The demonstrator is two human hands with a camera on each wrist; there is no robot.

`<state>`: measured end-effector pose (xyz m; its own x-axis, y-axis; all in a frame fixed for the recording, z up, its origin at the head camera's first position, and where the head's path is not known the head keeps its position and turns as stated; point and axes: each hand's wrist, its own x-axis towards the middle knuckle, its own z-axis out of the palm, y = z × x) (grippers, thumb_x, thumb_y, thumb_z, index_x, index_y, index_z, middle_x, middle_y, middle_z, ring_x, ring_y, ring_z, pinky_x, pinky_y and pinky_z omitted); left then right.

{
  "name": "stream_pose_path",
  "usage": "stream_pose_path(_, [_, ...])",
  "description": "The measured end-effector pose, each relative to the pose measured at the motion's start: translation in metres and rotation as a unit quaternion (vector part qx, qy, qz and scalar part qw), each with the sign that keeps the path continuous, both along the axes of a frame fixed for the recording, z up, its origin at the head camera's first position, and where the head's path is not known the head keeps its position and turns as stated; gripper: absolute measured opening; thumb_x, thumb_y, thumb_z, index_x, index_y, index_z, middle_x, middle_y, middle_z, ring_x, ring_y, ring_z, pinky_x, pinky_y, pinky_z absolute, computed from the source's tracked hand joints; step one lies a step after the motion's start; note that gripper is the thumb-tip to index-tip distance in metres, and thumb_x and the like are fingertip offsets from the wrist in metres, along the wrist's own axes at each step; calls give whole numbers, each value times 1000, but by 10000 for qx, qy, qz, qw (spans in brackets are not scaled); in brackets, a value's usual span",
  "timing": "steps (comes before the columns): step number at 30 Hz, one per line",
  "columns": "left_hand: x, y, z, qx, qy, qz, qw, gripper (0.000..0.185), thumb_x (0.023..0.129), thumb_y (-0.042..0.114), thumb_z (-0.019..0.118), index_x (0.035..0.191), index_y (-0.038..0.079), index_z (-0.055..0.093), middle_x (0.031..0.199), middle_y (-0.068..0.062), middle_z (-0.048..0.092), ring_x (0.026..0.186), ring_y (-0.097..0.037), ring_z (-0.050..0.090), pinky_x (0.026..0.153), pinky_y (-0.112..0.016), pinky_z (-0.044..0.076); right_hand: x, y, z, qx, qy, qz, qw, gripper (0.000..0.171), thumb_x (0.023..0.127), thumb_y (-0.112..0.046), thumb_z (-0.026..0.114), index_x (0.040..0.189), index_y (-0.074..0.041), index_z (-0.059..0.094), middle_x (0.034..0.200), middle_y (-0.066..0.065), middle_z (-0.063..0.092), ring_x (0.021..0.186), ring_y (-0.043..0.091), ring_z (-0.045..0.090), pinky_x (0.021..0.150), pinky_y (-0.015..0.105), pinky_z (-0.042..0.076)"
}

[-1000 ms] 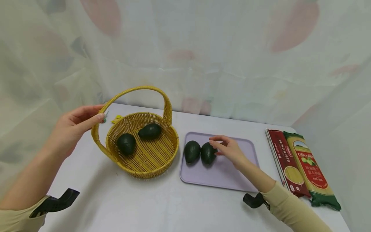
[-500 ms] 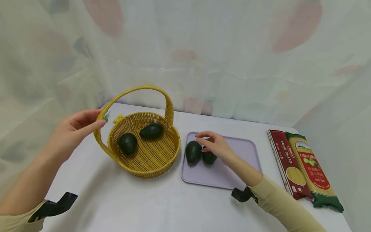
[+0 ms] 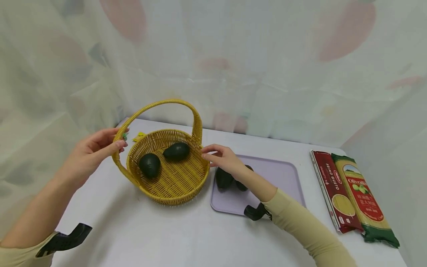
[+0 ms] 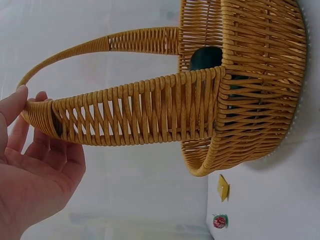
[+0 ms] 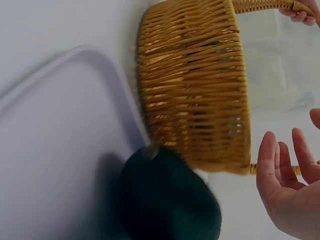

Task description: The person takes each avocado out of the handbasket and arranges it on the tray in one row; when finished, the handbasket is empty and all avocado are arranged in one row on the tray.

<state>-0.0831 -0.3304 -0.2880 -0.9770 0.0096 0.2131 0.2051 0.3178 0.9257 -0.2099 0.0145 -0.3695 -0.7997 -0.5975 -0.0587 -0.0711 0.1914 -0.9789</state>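
A yellow wicker basket (image 3: 171,201) stands on the white table with two dark green avocados, one at the left (image 3: 149,165) and one farther back (image 3: 176,151). The thumb and fingers of my left hand (image 3: 91,152) grip the left side of its tall handle (image 4: 135,112). At the basket's right rim hovers my right hand (image 3: 222,160), fingers relaxed and apart, holding nothing in the right wrist view. Below that forearm, two more avocados, the left one (image 3: 223,180) and the right one (image 3: 241,185), lie on a pale purple tray (image 3: 280,181), partly hidden by the hand and wrist.
At the right lie a red spaghetti pack (image 3: 337,193) and a green and yellow pasta bag (image 3: 365,198). A small yellow item (image 4: 223,187) and a small red and green item (image 4: 220,221) sit behind the basket. A patterned curtain (image 3: 247,74) hangs behind the table.
My right hand has moved left from the avocados on the tray to the basket's right rim, carrying nothing. My left hand keeps its grip on the handle.
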Motion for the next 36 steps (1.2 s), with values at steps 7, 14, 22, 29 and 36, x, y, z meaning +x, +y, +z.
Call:
stream_pose_path(7, [1, 1, -1, -190, -116, 106, 9997, 34, 98, 7, 58, 131, 10, 58, 100, 3, 66, 93, -10, 61, 82, -15, 44, -13, -32, 10, -60, -258, 166, 9995, 34, 95, -23, 64, 126, -8, 63, 128, 11, 61, 116, 29, 58, 93, 42, 51])
stream_pose_path(14, [-1, -1, -4, 104, -94, -71, 9999, 34, 97, 3, 58, 129, 16, 61, 100, 6, 66, 93, -7, 62, 83, -13, 43, -24, -60, 20, -3, -613, 560, 9966, 41, 97, -18, 62, 135, -3, 55, 138, 16, 53, 125, 30, 52, 97, 36, 48])
stream_pose_path(22, [0, -2, -5, 184, -127, -110, 9997, 34, 98, 3, 57, 128, 19, 61, 100, 6, 66, 93, -6, 62, 83, -12, 42, -36, -90, 23, 556, -460, 815, 9941, 38, 98, -23, 61, 134, -10, 58, 130, 3, 58, 119, 19, 55, 97, 34, 47])
stream_pose_path(29, [1, -3, -4, 75, -168, -103, 9998, 33, 98, 4, 56, 127, 18, 61, 98, 6, 67, 92, -7, 61, 83, -13, 41, -43, -113, 24, 1062, 264, 535, 9925, 36, 99, -24, 59, 132, -11, 61, 126, 3, 61, 114, 16, 57, 96, 31, 46])
stream_pose_path(36, [2, -5, -3, 147, -166, -130, 9997, 32, 98, 3, 56, 126, 17, 62, 98, 5, 67, 92, -7, 62, 83, -12, 42, -50, -126, 19, 1792, 590, 775, 9790, 40, 102, -23, 52, 139, -9, 54, 137, 8, 54, 125, 23, 51, 101, 34, 42])
